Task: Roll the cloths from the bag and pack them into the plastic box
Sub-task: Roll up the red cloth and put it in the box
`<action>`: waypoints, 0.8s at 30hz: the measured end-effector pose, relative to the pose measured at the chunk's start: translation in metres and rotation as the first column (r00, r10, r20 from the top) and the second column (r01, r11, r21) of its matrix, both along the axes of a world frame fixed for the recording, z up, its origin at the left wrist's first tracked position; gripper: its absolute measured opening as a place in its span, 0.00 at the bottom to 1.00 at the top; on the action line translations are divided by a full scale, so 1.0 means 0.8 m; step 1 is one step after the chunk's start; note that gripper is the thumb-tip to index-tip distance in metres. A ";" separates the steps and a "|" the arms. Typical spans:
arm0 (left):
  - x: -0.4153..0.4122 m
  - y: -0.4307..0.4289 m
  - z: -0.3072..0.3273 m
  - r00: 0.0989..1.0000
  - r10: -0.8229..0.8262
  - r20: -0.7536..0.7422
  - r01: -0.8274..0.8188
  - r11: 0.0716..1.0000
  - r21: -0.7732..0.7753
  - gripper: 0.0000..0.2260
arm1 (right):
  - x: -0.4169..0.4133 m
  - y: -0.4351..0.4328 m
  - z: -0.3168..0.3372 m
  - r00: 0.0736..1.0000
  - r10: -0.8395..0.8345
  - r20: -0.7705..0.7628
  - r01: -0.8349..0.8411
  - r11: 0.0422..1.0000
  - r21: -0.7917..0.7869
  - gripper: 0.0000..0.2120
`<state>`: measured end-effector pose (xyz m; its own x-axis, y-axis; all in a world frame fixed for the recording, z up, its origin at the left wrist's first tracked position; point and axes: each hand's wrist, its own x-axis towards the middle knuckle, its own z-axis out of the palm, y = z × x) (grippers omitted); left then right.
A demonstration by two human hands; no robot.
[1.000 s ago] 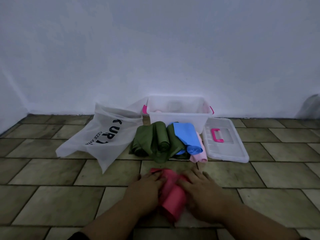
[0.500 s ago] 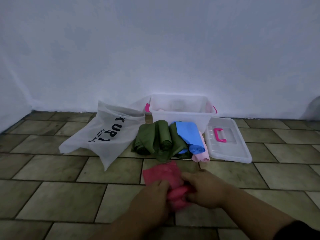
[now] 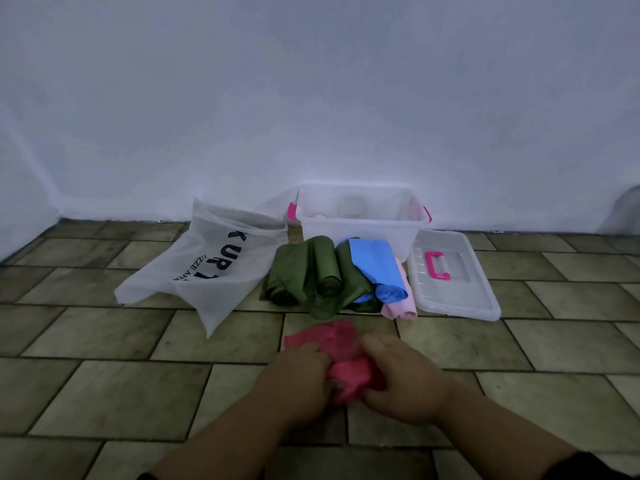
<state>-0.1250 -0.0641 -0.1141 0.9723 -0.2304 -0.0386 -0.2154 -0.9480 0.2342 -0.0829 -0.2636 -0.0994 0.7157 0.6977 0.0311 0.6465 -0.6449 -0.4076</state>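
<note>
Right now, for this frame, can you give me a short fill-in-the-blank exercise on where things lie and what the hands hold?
1. The red cloth is gripped by ____ hands, the left hand and the right hand.
2. The lid lies on the floor to the ____ of the plastic box.
3. The bag lies to the ____ of the green cloths.
4. The handle on the lid is ____.
Missing words: both; right; left; pink.
</note>
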 end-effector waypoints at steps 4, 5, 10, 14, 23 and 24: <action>0.001 -0.005 0.006 0.997 0.073 -0.010 -0.074 0.994 -0.081 0.16 | 0.000 0.002 0.005 1.000 0.017 -0.024 -0.017 1.000 0.022 0.17; -0.003 -0.008 0.007 0.996 0.086 0.032 -0.083 0.993 -0.084 0.14 | 0.003 0.003 0.008 0.999 0.012 -0.035 -0.011 1.000 0.017 0.17; -0.015 -0.012 0.001 0.987 0.047 0.154 -0.054 0.998 0.041 0.17 | 0.017 0.009 0.014 0.993 -0.002 -0.121 -0.003 0.999 -0.038 0.17; -0.006 -0.007 0.002 0.986 0.104 0.131 -0.105 0.995 0.001 0.15 | 0.020 0.017 0.009 1.000 0.003 -0.024 -0.004 0.998 -0.061 0.20; 0.017 0.000 0.007 0.924 0.372 -0.093 -0.373 0.928 0.007 0.16 | 0.010 0.021 -0.001 0.989 0.055 0.138 -0.034 0.989 -0.146 0.20; 0.015 0.000 0.007 0.896 0.441 -0.049 -0.443 0.895 -0.053 0.17 | 0.010 0.023 0.001 0.989 0.034 0.146 -0.010 0.987 -0.159 0.20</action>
<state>-0.1130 -0.0645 -0.1083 0.9728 0.2195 -0.0737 0.2315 -0.9273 0.2943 -0.0748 -0.2449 -0.0984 0.6960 0.7177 0.0238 0.7065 -0.6785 -0.2012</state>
